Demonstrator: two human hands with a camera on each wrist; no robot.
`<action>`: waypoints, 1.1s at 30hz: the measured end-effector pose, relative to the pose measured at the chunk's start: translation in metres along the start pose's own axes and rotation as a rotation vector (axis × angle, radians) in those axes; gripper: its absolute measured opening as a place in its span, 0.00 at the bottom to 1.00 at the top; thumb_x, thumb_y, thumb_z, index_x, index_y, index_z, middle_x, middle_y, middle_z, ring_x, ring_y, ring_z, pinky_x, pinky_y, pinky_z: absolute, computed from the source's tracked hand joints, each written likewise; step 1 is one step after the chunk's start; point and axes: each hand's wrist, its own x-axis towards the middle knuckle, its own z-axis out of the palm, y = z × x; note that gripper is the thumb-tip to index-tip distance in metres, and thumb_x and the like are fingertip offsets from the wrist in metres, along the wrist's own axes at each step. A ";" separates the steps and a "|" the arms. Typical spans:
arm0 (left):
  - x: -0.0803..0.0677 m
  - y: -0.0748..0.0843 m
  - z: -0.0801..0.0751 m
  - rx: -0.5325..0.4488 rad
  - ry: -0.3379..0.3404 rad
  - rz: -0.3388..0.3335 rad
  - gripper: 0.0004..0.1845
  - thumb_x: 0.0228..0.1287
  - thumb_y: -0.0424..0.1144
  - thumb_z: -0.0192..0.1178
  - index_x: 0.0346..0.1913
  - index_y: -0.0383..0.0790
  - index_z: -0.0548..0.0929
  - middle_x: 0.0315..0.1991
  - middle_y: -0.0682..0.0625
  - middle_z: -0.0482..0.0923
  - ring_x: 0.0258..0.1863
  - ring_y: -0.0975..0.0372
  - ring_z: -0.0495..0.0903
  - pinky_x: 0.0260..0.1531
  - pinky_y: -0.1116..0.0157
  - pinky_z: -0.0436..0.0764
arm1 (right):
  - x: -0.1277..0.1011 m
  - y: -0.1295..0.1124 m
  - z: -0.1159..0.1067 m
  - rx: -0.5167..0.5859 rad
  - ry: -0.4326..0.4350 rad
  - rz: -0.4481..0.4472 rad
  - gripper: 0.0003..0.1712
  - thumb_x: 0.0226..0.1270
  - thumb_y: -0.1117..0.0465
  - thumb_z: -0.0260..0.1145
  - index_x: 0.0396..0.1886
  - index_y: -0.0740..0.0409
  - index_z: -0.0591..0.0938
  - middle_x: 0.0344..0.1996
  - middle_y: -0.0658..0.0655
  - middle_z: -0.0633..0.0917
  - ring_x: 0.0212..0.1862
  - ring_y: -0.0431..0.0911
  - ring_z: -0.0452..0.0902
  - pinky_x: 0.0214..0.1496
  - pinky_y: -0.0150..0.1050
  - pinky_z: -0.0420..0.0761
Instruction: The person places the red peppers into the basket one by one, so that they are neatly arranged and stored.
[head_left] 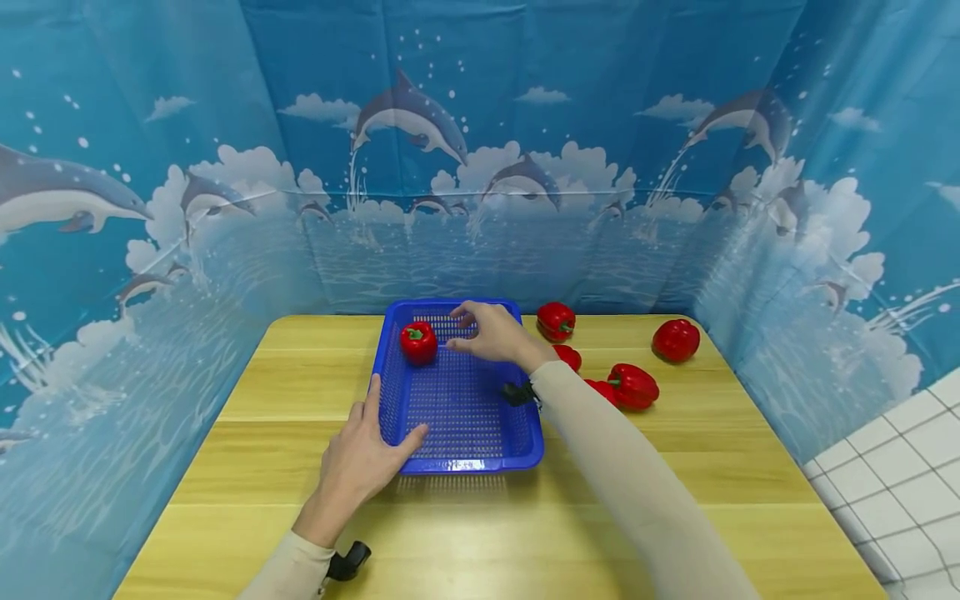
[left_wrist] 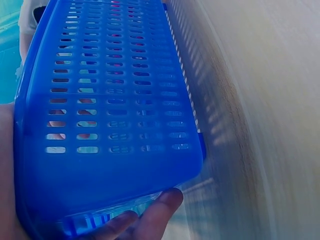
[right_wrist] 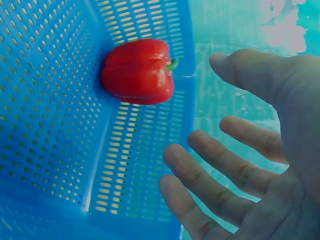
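One red bell pepper [head_left: 418,342] sat in the far-left corner of the blue basket [head_left: 457,457] — light, firm, slick-skinned, probably best cupped around its body — right hand [head_left: 491,332] beside it, fingers apart; left hand [head_left: 366,457] gripped the near-left rim.

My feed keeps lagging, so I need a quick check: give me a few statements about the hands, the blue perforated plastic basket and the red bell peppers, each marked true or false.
1. One red bell pepper lies inside the blue perforated plastic basket. True.
2. The right hand grips that pepper. False: its fingers are spread, apart from the pepper, holding nothing.
3. The left hand holds the basket's near left corner. True.
4. The basket stands on a white tiled floor. False: it sits on the wooden table.
5. Several red peppers lie on the table to the right of the basket. True.
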 end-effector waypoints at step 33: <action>0.001 -0.007 0.006 -0.014 0.045 0.048 0.66 0.75 0.78 0.66 0.99 0.50 0.44 0.74 0.27 0.79 0.45 0.38 0.89 0.42 0.43 0.94 | -0.083 0.036 -0.029 -0.036 0.072 -0.078 0.26 0.85 0.49 0.77 0.73 0.55 0.88 0.70 0.57 0.91 0.65 0.56 0.92 0.69 0.57 0.94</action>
